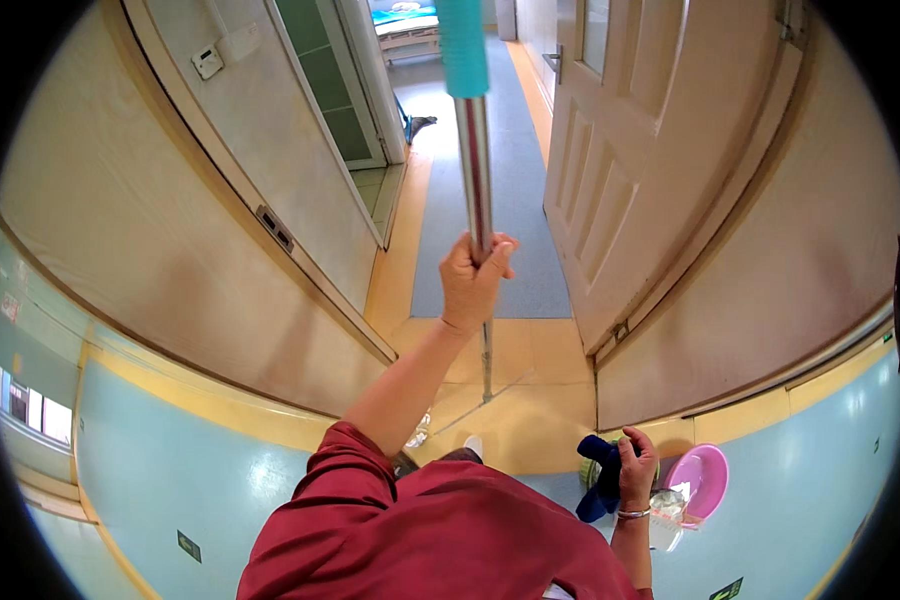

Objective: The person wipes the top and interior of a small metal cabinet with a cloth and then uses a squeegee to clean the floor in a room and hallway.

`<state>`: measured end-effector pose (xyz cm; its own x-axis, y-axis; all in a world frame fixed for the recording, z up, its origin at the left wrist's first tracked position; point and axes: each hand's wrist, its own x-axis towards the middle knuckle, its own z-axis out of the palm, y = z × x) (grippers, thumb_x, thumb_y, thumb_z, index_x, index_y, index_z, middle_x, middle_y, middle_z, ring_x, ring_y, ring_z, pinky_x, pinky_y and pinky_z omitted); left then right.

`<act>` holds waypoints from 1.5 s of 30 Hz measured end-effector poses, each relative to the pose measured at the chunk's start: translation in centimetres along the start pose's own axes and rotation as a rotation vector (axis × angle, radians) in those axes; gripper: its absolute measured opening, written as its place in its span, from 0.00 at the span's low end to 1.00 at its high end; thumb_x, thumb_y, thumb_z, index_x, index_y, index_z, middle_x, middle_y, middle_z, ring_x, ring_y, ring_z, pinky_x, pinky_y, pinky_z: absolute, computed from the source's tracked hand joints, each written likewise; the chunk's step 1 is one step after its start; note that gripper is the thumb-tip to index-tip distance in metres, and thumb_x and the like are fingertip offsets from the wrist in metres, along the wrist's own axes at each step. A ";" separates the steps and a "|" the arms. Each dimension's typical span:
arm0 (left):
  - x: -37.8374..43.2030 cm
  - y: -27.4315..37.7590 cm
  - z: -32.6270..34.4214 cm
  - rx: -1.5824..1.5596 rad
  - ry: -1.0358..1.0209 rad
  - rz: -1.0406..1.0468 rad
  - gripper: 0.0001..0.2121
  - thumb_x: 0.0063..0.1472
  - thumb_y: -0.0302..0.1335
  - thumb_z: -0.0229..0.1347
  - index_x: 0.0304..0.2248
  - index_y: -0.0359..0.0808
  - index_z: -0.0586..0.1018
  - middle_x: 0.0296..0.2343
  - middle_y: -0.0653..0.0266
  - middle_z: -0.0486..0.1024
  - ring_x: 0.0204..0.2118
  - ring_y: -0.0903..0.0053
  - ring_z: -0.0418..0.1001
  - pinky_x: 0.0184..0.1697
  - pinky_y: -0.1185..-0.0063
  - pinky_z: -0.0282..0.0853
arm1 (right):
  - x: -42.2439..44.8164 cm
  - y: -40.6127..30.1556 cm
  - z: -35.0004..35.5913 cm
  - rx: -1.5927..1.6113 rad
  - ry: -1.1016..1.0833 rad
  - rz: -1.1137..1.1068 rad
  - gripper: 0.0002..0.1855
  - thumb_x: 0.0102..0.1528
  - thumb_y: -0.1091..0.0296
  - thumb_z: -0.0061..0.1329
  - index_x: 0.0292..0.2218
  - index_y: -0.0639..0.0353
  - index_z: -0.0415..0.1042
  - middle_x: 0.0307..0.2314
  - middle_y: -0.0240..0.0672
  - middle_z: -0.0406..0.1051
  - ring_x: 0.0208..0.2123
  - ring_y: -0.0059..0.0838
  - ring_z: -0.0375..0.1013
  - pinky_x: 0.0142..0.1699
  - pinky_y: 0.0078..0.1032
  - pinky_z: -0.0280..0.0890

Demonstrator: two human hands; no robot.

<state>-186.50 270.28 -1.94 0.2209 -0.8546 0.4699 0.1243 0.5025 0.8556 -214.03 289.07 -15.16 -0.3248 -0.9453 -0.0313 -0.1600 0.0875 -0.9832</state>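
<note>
My left hand point(474, 281) is wrapped around a shiny metal pole point(476, 172) with a ribbed turquoise grip point(463, 49) at its top. The pole stands nearly upright in a doorway, its lower end near the yellow floor; what is fixed there is hard to make out. Low on the right, my right hand point(636, 469), with a bracelet at the wrist, holds a bunched dark blue cloth point(604, 480). Partly hidden behind cloth and hand is a green container point(586, 471). Beside that hand a pink plastic basin point(701, 480) rests on the floor.
A panelled door point(607, 165) stands swung inward on the right; a door frame with a strike plate point(274, 228) is on the left. Beyond runs a blue-grey floor strip point(487, 292) towards a bed point(409, 30). A clear plastic bag point(667, 506) lies against the basin.
</note>
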 end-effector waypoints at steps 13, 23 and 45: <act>12.9 -11.9 -5.8 0.526 -0.306 0.128 0.17 0.50 0.19 0.48 0.40 0.33 0.59 0.26 0.59 0.67 0.24 0.71 0.68 0.28 0.77 0.65 | 19.1 -10.7 12.6 -0.023 -0.143 -0.197 0.14 0.48 0.68 0.48 0.37 0.64 0.69 0.22 0.25 0.64 0.25 0.15 0.61 0.32 0.13 0.57; 20.9 -20.6 -6.2 0.487 -0.683 0.473 0.20 0.47 0.18 0.48 0.42 0.28 0.61 0.28 0.51 0.69 0.29 0.61 0.70 0.31 0.73 0.67 | 31.8 -22.8 26.6 0.216 -0.355 -0.260 0.38 0.37 0.56 0.60 0.45 0.64 0.59 0.20 0.27 0.66 0.23 0.16 0.63 0.30 0.13 0.59; 61.4 -45.5 -10.3 0.776 -0.193 0.233 0.10 0.40 0.21 0.55 0.26 0.38 0.69 0.24 0.63 0.70 0.29 0.67 0.69 0.32 0.74 0.65 | 78.4 -29.0 50.8 -0.205 -0.815 -0.870 0.11 0.35 0.70 0.56 0.24 0.61 0.69 0.12 0.35 0.66 0.14 0.28 0.66 0.19 0.21 0.59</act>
<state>-168.59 196.32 -14.28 -0.0203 -0.7826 0.6222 -0.6215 0.4973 0.6053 -187.49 196.43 1.81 0.6362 -0.6269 0.4497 -0.2019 -0.6979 -0.6872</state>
